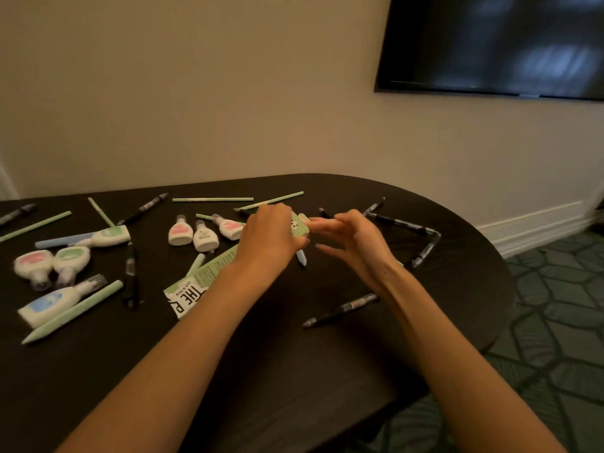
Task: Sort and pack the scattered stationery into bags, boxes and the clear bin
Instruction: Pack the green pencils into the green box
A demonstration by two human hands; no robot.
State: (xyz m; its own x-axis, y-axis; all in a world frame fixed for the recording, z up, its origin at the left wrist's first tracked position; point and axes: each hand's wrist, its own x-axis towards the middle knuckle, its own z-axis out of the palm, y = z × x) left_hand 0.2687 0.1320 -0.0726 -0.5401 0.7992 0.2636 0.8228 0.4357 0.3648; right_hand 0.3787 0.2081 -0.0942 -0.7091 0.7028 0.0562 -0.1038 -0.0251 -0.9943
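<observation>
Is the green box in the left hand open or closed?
Seemingly open: the green box in the left hand has a pale flap sticking out.

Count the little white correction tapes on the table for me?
7 correction tapes. Just left of the left hand: pink, plain white, pink. Toward the table's left end: green at the back, pink and green together, blue nearest. That hand may hide more.

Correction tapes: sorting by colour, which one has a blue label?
The correction tape nearest the camera at left, beside a long green pen; the others show pink, green or plain white.
</observation>
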